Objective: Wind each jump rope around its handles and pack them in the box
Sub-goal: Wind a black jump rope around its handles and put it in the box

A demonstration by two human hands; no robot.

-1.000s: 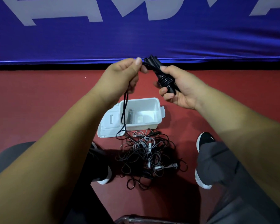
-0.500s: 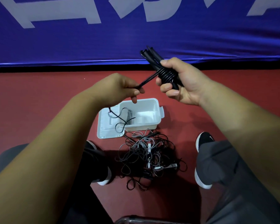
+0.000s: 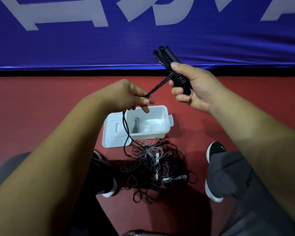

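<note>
I see the right hand (image 3: 196,87) with its fingers curled round the black handles (image 3: 168,54), rope coils wound about their middle. The left hand (image 3: 126,94) pinches the free stretch of jump rope (image 3: 158,86), taut between the two hands. The slack hangs down across the open white box (image 3: 167,129) on the red floor (image 3: 41,108). A grey wound bundle (image 3: 136,125) lies inside the box. Just beside the box, between the shoes, sits a tangle of loose ropes (image 3: 157,166).
</note>
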